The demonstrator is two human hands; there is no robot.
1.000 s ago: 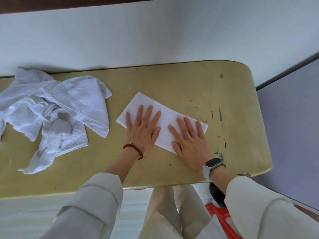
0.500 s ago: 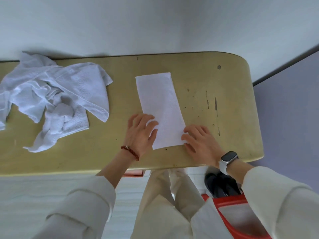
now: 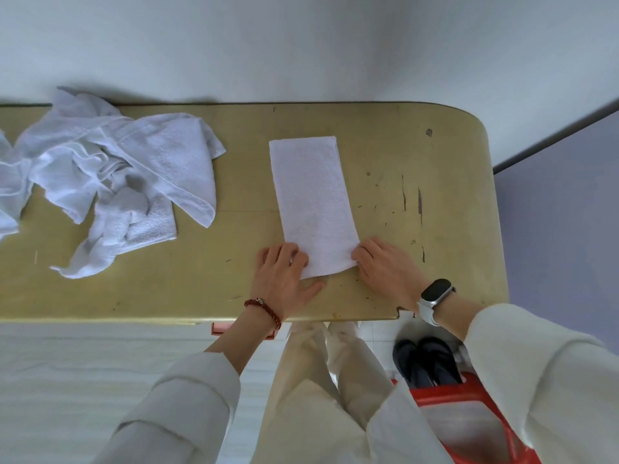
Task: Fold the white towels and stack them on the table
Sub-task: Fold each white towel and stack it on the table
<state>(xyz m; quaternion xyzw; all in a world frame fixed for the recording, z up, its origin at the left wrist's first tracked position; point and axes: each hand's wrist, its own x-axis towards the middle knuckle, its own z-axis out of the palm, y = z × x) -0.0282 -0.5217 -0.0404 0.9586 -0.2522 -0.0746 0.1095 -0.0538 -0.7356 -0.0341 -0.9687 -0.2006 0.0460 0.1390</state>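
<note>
A white towel (image 3: pixel 311 202), folded into a long narrow strip, lies on the yellow table (image 3: pixel 385 155) and runs away from me. My left hand (image 3: pixel 284 276) pinches its near left corner with curled fingers. At the near right corner, my right hand (image 3: pixel 385 266) grips the edge the same way. A heap of unfolded white towels (image 3: pixel 110 179) lies crumpled at the table's left.
The table's rounded right end (image 3: pixel 492 195) stands next to a grey wall panel (image 3: pixel 562 212). A white wall (image 3: pixel 301 45) runs behind the table. Below the near edge are a red bin (image 3: pixel 469 426), dark shoes (image 3: pixel 425 363) and my legs.
The folded towel has been turned from lying slantwise under my flat palms to pointing away from me. Both hands have slid to its near corners and curled onto them.
</note>
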